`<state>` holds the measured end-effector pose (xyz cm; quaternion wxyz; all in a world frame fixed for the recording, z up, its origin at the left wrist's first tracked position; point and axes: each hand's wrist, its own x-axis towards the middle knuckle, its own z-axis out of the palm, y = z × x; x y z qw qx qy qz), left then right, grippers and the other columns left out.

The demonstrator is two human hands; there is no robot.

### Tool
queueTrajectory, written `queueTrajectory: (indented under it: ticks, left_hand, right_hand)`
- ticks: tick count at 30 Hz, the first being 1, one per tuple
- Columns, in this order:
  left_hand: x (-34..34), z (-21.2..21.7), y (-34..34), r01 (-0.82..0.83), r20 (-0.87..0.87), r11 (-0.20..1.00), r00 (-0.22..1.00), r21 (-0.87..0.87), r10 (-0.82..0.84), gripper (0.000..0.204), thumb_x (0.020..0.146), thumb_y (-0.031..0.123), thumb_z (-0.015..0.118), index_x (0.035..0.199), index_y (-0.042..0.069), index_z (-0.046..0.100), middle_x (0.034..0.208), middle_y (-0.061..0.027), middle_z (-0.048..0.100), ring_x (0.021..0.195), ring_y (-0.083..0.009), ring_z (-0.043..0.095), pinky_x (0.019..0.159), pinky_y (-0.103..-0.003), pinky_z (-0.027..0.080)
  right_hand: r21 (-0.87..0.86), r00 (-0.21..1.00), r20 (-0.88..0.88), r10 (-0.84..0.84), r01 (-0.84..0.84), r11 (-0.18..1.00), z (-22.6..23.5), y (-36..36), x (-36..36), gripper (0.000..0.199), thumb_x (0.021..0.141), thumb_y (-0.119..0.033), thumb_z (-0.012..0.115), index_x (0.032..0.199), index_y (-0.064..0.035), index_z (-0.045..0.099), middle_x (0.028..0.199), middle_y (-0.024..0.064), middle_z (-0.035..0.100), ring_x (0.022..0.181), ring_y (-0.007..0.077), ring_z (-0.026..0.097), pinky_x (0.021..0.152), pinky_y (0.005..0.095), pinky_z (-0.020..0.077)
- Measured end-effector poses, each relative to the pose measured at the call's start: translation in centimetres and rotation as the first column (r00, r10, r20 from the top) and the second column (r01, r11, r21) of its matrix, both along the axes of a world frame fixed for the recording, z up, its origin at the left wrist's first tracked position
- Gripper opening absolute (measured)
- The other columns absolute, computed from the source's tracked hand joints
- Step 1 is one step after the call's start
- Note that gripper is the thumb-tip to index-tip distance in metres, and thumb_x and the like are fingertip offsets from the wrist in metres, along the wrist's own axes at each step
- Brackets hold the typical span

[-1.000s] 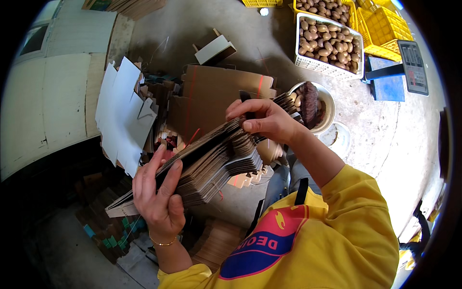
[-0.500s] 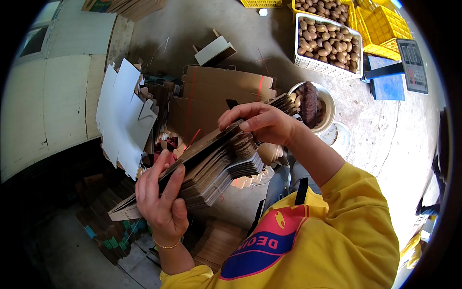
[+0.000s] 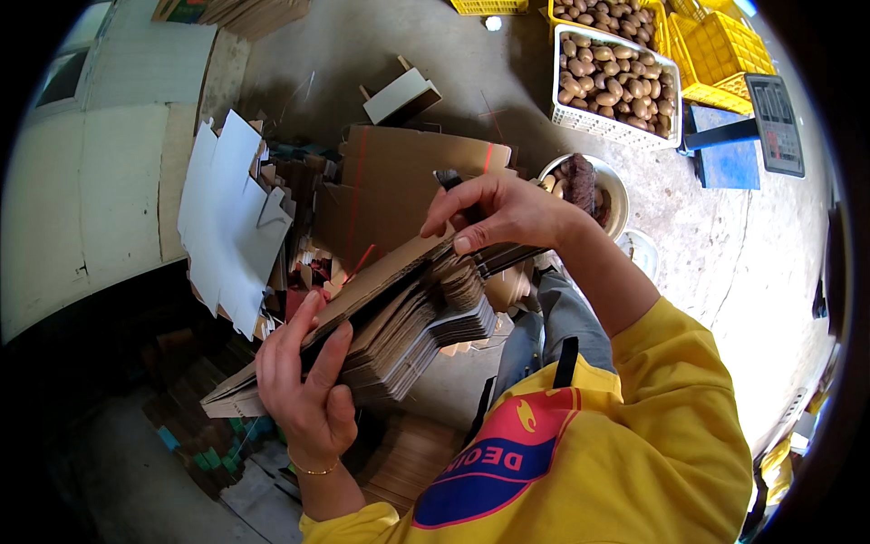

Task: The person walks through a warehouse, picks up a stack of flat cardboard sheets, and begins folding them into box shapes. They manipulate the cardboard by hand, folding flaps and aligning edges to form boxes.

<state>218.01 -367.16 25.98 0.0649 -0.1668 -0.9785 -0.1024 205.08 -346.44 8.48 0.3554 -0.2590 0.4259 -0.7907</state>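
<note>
A thick stack of flat, die-cut brown cardboard sheets [image 3: 390,349] slants across in front of me, its notched edges toward my body. My left hand [image 3: 308,394] grips the lower left part, fingers on the far side and thumb on the near side. At the upper right end, my right hand [image 3: 512,213] pinches the top edge of the outer sheets with thumb and forefinger. A dark gap shows between the far sheets and the rest of the stack. A small black thing [image 3: 447,179] sticks out beyond my right fingers; its kind I cannot make out.
Large cardboard [image 3: 408,181] and white sheets [image 3: 227,218] lie beyond the stack, near a small stool [image 3: 401,96]. A white crate [image 3: 621,127] of brown oval fruit, yellow crates [image 3: 720,50], a scale [image 3: 777,127] and a round tub [image 3: 619,195] stand at right.
My right hand has shifted slightly right, with its wrist raised. The far sheets now stand farther apart from the stack, showing more brown surface. My left hand keeps its hold.
</note>
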Motion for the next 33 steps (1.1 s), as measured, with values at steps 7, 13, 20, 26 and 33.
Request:
queueTrajectory:
  ticks: [7,13,20,26,33]
  left_hand:
    - [0.8,-0.1,0.2,-0.012,-0.01,1.0,1.0,-0.003,0.012,0.044,0.096,0.038,0.029,0.119,0.016,0.059,0.12,-0.0187,0.055,0.09,-0.031,0.057,0.079,-0.04,0.042]
    - [0.8,-0.1,0.2,-0.023,-0.009,1.0,1.0,-0.017,0.023,0.044,0.095,0.038,0.03,0.117,0.015,0.06,0.12,-0.019,0.055,0.091,-0.0327,0.056,0.079,-0.042,0.043]
    - [0.4,0.0,0.1,-0.031,-0.021,0.999,0.999,-0.025,0.031,0.043,0.094,0.039,0.032,0.113,0.016,0.063,0.117,-0.0182,0.056,0.09,-0.0331,0.057,0.078,-0.043,0.043]
    - [0.5,0.1,0.0,-0.04,0.0,0.999,0.999,-0.021,0.04,0.042,0.094,0.042,0.033,0.112,0.022,0.064,0.118,-0.0168,0.056,0.087,-0.0311,0.056,0.078,-0.043,0.043]
    - [1.7,0.2,0.2,-0.074,0.055,0.996,0.996,-0.056,0.077,0.039,0.093,0.043,0.033,0.111,0.03,0.064,0.122,-0.0134,0.055,0.088,-0.027,0.054,0.081,-0.044,0.044]
  right_hand:
    - [0.207,0.962,-0.271,0.005,0.054,0.977,1.9,0.8,-1.4,0.019,0.077,-0.01,0.072,0.095,-0.0024,0.068,0.079,0.0016,0.065,0.076,0.0091,0.059,0.069,0.0227,0.0457]
    - [0.007,0.698,-0.679,-0.228,0.316,0.949,1.8,0.6,-1.4,0.016,0.076,-0.009,0.07,0.091,-0.0052,0.068,0.075,0.0087,0.062,0.073,0.0215,0.059,0.063,0.0317,0.0458]
    - [0.057,0.527,-0.823,-0.212,0.449,0.892,3.2,1.6,-0.1,0.025,0.071,0.0,0.071,0.095,-0.0056,0.067,0.075,0.0087,0.057,0.063,0.0242,0.059,0.056,0.0334,0.046]
    - [0.072,0.515,-0.838,-0.18,0.433,0.899,3.5,2.0,0.0,0.029,0.072,-0.004,0.069,0.1,-0.0076,0.065,0.071,0.0074,0.053,0.058,0.0233,0.054,0.05,0.0349,0.0427]
    - [0.185,0.68,-0.722,-0.13,0.371,0.91,3.5,2.9,0.8,0.024,0.072,-0.003,0.072,0.096,-0.0049,0.068,0.069,0.0057,0.055,0.052,0.0147,0.054,0.051,0.0291,0.0426]
